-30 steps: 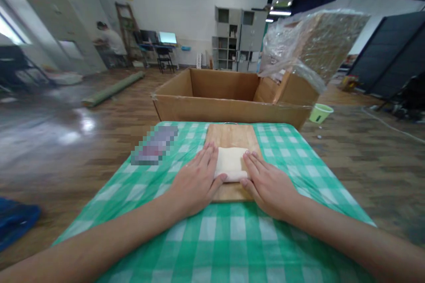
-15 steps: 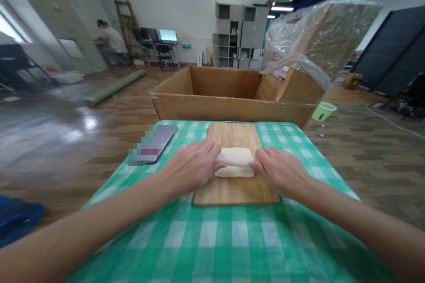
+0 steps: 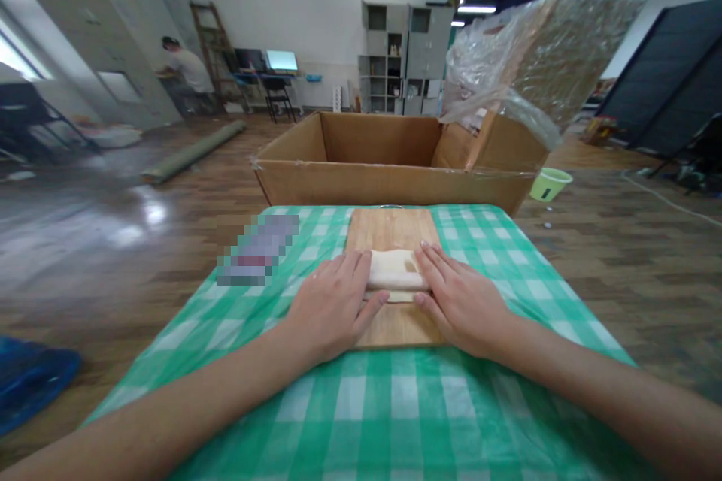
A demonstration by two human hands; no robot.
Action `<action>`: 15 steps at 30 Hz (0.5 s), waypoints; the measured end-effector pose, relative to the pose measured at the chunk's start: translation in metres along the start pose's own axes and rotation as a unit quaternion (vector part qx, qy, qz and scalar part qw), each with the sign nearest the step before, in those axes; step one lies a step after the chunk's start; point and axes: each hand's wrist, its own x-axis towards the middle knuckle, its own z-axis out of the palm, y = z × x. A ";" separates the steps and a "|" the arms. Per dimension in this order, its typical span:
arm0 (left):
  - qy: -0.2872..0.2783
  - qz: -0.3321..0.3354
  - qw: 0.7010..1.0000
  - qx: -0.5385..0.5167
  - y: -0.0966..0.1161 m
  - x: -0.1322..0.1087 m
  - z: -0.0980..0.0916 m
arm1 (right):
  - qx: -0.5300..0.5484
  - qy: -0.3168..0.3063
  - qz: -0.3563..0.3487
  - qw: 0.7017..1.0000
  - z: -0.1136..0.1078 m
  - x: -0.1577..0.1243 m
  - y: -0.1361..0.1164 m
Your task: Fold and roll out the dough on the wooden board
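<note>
My left hand [image 3: 332, 308] and right hand [image 3: 465, 302] lie open, fingers extended, over both ends of a pale roll [image 3: 398, 281] (pin or folded dough, cannot tell) on the flat dough [image 3: 395, 259] mid-board, probably to even the pressure. Wooden board [image 3: 392, 228] gives room lengthwise; my hands cross its side edges. Cardboard box [image 3: 389, 179] stands just past the counter's [image 3: 361, 413] far edge.

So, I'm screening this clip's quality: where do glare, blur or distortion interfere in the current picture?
Head view: glare spots whiten the floor at picture left, and surroundings there look smeared; head view: blocky pixels mask an item on the checked cloth; head view: the pale panels lean, suggesting wide-angle distortion; head view: dough and board are readable, though soft in detail.
</note>
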 end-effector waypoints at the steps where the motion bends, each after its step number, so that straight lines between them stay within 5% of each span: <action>1: 0.010 0.009 1.000 -0.002 0.002 -0.006 0.000 | 0.002 -0.005 -0.008 1.000 -0.002 -0.004 -0.001; 9: 0.029 0.031 0.999 0.012 0.019 -0.046 -0.001 | -0.015 -0.022 -0.030 0.999 -0.012 -0.033 -0.018; 15: 0.025 0.047 0.999 0.010 0.019 -0.052 -0.005 | -0.010 -0.022 -0.026 0.999 -0.013 -0.041 -0.024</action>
